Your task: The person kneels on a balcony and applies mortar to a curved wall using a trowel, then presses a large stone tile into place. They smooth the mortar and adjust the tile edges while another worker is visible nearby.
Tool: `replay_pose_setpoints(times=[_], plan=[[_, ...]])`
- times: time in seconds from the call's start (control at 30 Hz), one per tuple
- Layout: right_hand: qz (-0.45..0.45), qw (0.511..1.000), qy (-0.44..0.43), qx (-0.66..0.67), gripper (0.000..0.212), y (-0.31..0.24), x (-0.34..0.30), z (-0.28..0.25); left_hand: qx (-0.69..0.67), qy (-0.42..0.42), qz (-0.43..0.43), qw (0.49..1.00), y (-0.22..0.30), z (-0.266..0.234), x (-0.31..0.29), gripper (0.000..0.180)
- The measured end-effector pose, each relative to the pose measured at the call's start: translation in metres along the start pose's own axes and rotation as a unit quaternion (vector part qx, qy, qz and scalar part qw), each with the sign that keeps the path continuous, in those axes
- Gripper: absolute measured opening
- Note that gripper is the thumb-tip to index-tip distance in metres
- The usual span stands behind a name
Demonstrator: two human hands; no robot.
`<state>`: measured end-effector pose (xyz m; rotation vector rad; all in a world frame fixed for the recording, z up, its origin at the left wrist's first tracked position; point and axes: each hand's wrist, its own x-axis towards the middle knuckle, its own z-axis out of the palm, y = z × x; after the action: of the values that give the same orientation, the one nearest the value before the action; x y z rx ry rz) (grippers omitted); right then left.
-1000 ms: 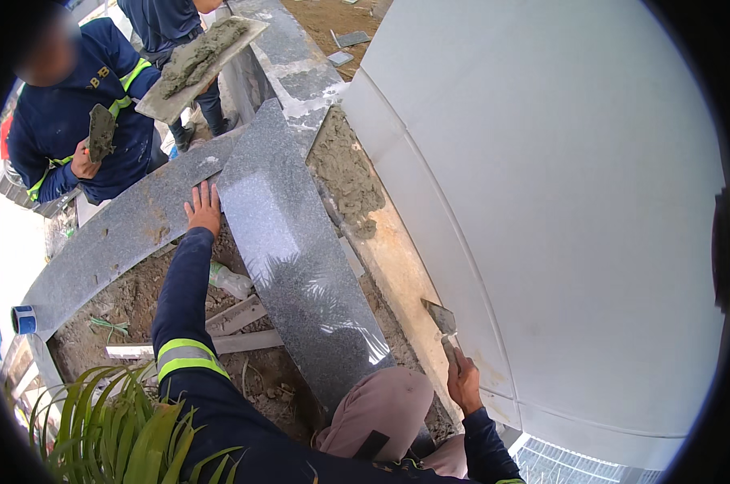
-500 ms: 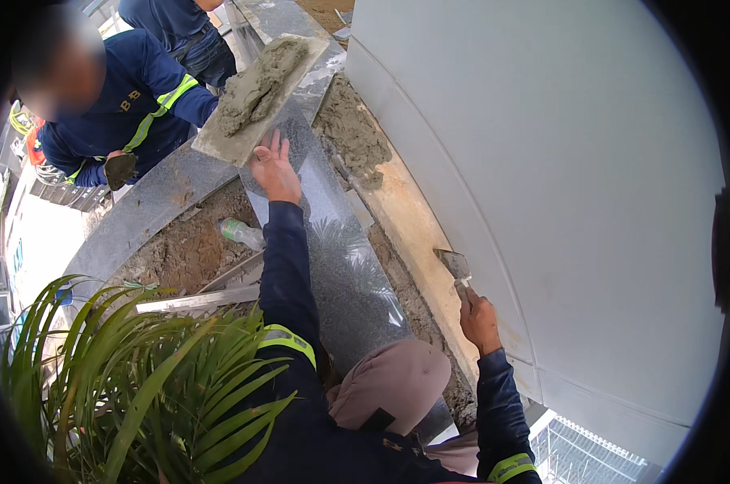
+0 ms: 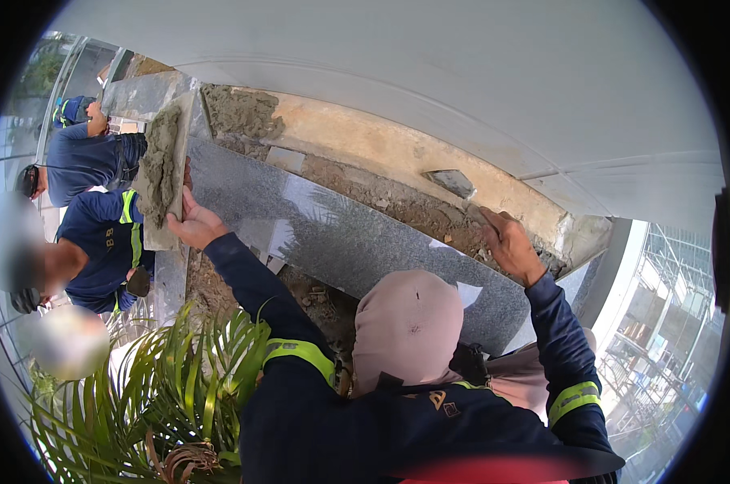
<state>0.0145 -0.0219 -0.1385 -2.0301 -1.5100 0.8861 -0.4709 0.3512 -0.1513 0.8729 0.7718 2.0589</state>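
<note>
My left hand [image 3: 197,225] has its thumb and fingers at the near edge of a flat grey board [image 3: 162,236]. A thick heap of wet mortar [image 3: 162,161] lies along the board, which a co-worker [image 3: 99,234] is beside. In my right hand [image 3: 511,248] is a pointing trowel [image 3: 450,182], gripped by its handle. The trowel's flat, mortar-smeared blade is over the tan ledge [image 3: 357,137] at the foot of the curved wall. Below my hands lies a long polished grey stone slab [image 3: 341,238].
Wet mortar [image 3: 240,113] is spread at the ledge's far left end. A rubble-filled gap [image 3: 381,198] runs between ledge and slab. The pale wall [image 3: 462,73] curves overhead. Palm leaves [image 3: 155,387] crowd the lower left. Another person [image 3: 87,157] stands farther back.
The view has swung round, so wall and slab lie more crosswise. My left hand, formerly open by the board, now closes on its edge. The trowel remains in my right hand.
</note>
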Motion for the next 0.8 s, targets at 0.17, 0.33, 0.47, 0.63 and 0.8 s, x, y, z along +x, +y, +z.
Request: replay_pose_setpoints(times=[0.17, 0.33, 0.47, 0.63, 0.8], plan=[[0.039, 0.999, -0.004, 0.022, 0.044, -0.001, -0.052, -0.039, 0.041, -0.026, -0.069, 0.996, 0.074, 0.016, -0.060, 0.063], [0.011, 0.999, 0.036, 0.035, 0.044, 0.006, -0.067, -0.039, 0.055, -0.039, -0.161, 0.985, 0.102, 0.036, -0.109, 0.059], [0.045, 0.996, 0.054, 0.060, 0.044, 0.006, -0.080, -0.037, 0.017, -0.067, -0.254, 0.965, 0.090, 0.067, -0.142, 0.057], [0.027, 0.993, 0.099, 0.059, 0.044, 0.016, -0.117, -0.026, -0.005, -0.093, -0.339, 0.936, 0.079, 0.077, -0.168, 0.055], [0.135, 0.982, 0.115, 0.068, 0.043, 0.012, -0.149, -0.027, 0.041, -0.173, -0.414, 0.893, 0.065, 0.072, -0.170, 0.052]])
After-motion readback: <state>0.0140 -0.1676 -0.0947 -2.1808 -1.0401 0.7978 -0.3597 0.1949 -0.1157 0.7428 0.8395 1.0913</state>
